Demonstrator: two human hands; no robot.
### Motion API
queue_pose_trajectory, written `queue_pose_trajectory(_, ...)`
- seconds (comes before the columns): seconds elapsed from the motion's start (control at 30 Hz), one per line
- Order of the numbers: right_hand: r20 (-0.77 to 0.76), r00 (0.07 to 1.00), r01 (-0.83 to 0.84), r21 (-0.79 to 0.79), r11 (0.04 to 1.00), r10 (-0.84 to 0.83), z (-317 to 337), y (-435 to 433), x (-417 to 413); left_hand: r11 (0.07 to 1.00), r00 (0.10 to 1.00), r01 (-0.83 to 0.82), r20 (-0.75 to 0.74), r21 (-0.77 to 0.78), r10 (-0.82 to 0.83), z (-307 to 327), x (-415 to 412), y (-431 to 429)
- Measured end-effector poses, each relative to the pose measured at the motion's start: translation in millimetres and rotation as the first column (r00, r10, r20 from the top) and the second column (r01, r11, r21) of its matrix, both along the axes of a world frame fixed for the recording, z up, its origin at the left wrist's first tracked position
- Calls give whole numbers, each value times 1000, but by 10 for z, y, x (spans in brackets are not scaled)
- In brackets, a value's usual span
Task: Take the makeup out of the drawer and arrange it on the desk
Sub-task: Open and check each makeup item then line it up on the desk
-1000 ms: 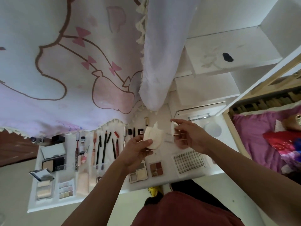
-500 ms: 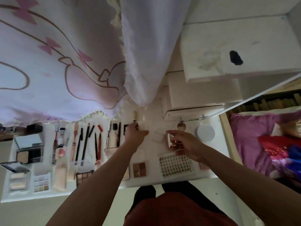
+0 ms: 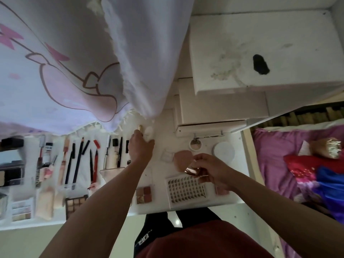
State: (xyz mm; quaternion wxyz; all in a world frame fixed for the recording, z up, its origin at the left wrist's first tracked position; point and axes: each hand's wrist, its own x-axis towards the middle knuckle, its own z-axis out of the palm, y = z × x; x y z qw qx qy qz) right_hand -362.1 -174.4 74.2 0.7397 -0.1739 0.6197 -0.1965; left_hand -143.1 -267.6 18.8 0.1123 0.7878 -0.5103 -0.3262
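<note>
My left hand (image 3: 141, 148) reaches to the back of the white desk (image 3: 160, 205) and grips the lower edge of a white puff (image 3: 149, 133), which rests on the desk beside a gold tube (image 3: 140, 128). My right hand (image 3: 211, 171) hovers over the desk's right part and pinches a small shiny rose-gold case (image 3: 191, 170). A pink puff (image 3: 181, 158) lies just beyond that case. The white drawer (image 3: 210, 128) with a metal handle stands slightly open behind it.
Pencils, brushes and tubes (image 3: 80, 161) lie in a row on the left. Palettes (image 3: 144, 194), a lash tray (image 3: 186, 189), a small round compact (image 3: 195, 144) and a white round jar (image 3: 223, 150) sit on the right. A curtain (image 3: 74, 62) hangs over the desk's back; a bed (image 3: 297, 164) is right.
My left hand has carried the white puff from mid-air down to the back of the desk. My right hand has dropped toward the desk's front right and now shows the rose-gold case.
</note>
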Motion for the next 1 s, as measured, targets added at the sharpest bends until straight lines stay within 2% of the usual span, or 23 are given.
queue_pose_trajectory(0.23,-68,997,-45,-20,999,44,-92,-70,-2,996,999,47,-5,-73,-47,43,71,52)
queue_pose_trajectory(0.37,-133,990,-58,-48,997,51,-116,-84,28,998,999,-15,-39,-62,13,80,78,-2)
queue_pose_trajectory(0.47,-227,968,-132,-87,987,110,-138,-70,59,998,996,-50,-82,-42,46,108,56,-36)
queue_pose_trajectory(0.7,-469,849,-368,-195,909,244,-154,-124,236,1000,991,-21,-130,-23,18,305,240,58)
queue_pose_trajectory(0.8,-524,802,-456,-229,860,286,-233,-249,405,996,984,-37,-175,-78,23,521,418,150)
queue_pose_trajectory(0.9,-639,709,-561,-255,788,298,-255,-444,677,987,980,-43,-198,-153,12,756,624,260)
queue_pose_trajectory(1.0,-675,672,-613,-278,739,303,-337,-621,932,979,977,-56,-211,-194,14,942,803,385)
